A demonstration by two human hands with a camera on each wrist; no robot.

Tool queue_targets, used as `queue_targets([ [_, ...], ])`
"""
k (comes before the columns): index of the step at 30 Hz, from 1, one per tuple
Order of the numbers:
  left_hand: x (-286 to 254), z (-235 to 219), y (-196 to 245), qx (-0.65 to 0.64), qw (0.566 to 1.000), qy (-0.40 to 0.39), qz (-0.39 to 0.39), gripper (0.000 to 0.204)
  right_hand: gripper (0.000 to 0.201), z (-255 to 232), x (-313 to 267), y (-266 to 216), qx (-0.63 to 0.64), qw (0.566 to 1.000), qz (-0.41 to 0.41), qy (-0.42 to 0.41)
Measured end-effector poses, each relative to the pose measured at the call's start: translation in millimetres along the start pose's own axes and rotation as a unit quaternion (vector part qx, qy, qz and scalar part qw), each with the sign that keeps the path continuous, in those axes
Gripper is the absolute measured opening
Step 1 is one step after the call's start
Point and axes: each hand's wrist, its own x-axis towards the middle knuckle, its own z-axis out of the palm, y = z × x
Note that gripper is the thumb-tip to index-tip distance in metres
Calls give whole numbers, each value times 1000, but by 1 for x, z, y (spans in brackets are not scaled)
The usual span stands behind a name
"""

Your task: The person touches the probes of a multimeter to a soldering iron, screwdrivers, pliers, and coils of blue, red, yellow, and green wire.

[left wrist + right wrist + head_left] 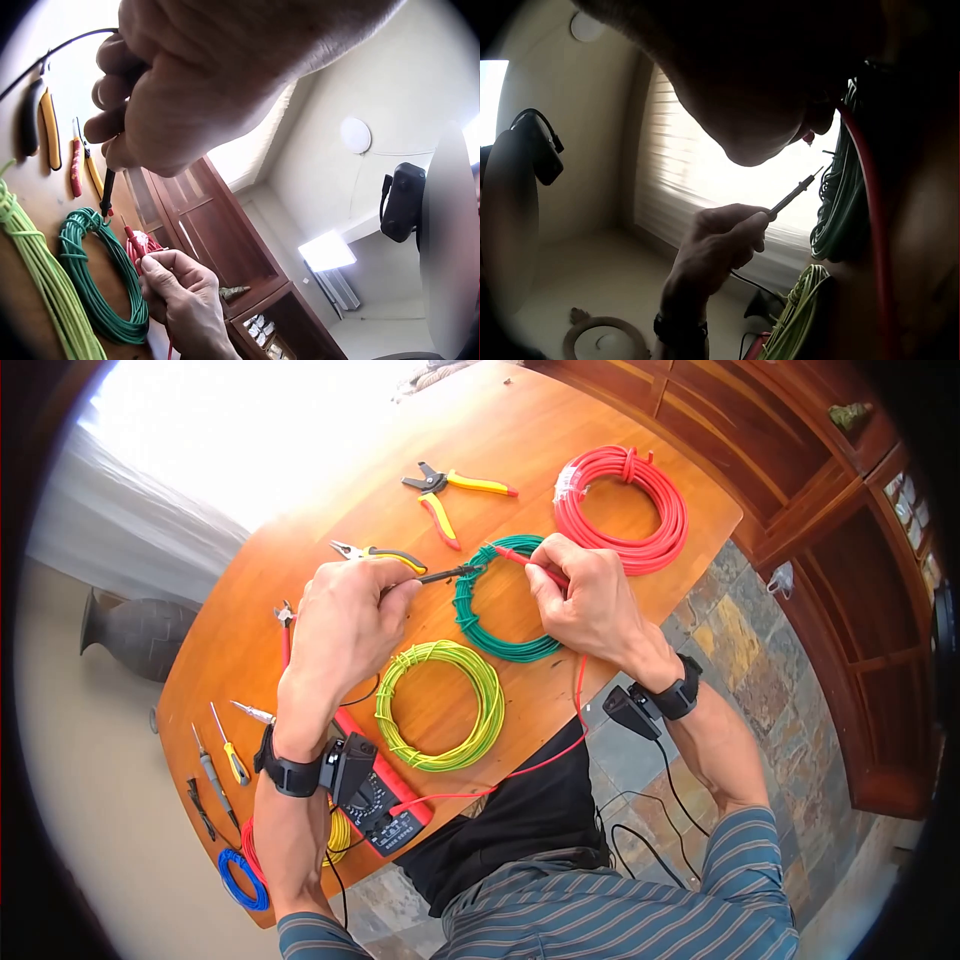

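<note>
My left hand (345,615) pinches a black multimeter probe (440,576), its tip pointing right over the edge of a green wire coil (466,600). From the other side, my right hand (592,598) grips a red probe (512,555) between thumb and fingers. In the left wrist view the red probe's bare metal tip (124,219) stands close to the coil's tied top, near the black probe's tip. A red lead runs from the right hand down to the multimeter (388,800), which lies partly under my left forearm. A yellow-green wire coil (490,710) lies nearer to me.
Beyond the hands are wire strippers (432,482), pliers (392,556) and a large red cable coil (672,520). At the left lie red-handled cutters (285,618), a screwdriver (236,762), a soldering iron (210,768) and a blue coil (230,886). The table (540,705) ends close before my body.
</note>
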Motion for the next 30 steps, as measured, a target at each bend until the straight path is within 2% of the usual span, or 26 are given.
queue_targets([
  [2, -3, -2, -1, -38, 999, -25, -6, 15, 7, 2, -1, 1, -13, 1000, -18, 4],
  [5, -4, -1, -6, -14, 999, -32, -14, 15, 7, 2, -1, 0, -8, 1000, -10, -9],
  [9, -7, -2, -8, 9, 1000, -10, 12, 15, 7, 3, -1, 1, -17, 1000, -9, -12],
  [12, -10, -7, -2, -50, 997, -52, -16, 14, 6, 4, -2, 2, -18, 1000, -6, -6],
  [14, -11, -5, -4, -26, 999, -34, 5, 14, 7, 5, -2, 2, -15, 1000, -12, 1],
  [23, -15, 0, -10, -6, 1000, 24, 12, 12, 6, 6, -3, 1, -27, 1000, -2, 10],
  [30, -25, -10, -15, -3, 998, 64, -18, 11, 10, 8, -2, -3, -7, 1000, 17, 11],
])
